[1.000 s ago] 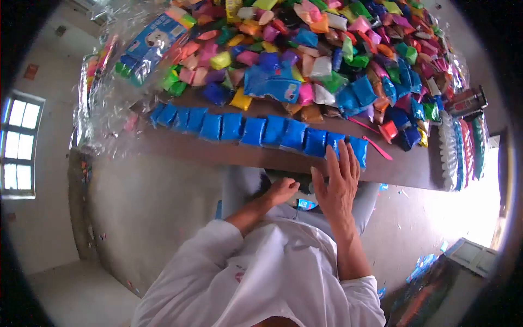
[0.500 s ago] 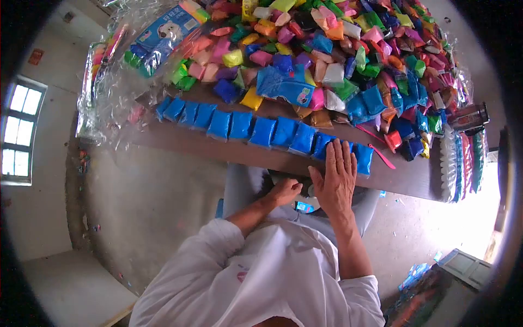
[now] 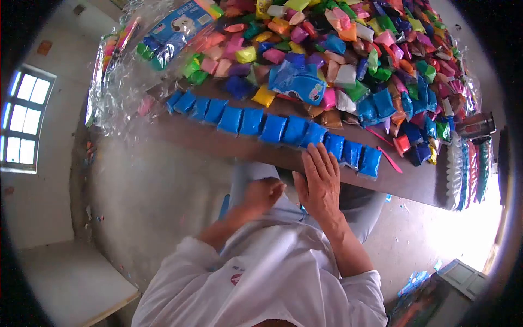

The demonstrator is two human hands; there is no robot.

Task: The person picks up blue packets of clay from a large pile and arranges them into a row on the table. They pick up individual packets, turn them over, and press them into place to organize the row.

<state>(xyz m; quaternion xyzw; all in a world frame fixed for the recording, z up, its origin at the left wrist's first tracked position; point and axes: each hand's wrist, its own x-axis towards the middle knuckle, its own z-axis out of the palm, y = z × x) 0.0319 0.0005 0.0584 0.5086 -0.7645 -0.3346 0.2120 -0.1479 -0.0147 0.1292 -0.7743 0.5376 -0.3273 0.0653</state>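
Observation:
A row of small blue packets (image 3: 273,128) lies along the front of the brown table (image 3: 218,148), side by side and slanting down to the right. My right hand (image 3: 321,182) is open, its fingers stretched flat and close together. Its fingertips reach the lower edge of one blue packet (image 3: 314,134) right of the row's middle. My left hand (image 3: 266,194) hovers over my lap below the table edge, blurred, with its fingers curled in and nothing visible in them. At the row's right end, a pink strip (image 3: 389,159) lies beside the last blue packet (image 3: 370,162).
Behind the row rises a big heap of coloured packets (image 3: 338,54), with a blue printed wrapper (image 3: 297,83) on its near side. Clear plastic bags (image 3: 122,103) spread over the left end. A dark can (image 3: 476,125) and ribbed strips (image 3: 454,171) sit at the right.
My right hand has slid left and back toward me, uncovering the packets near the right end. My left hand has moved left over my lap. The view has shifted slightly.

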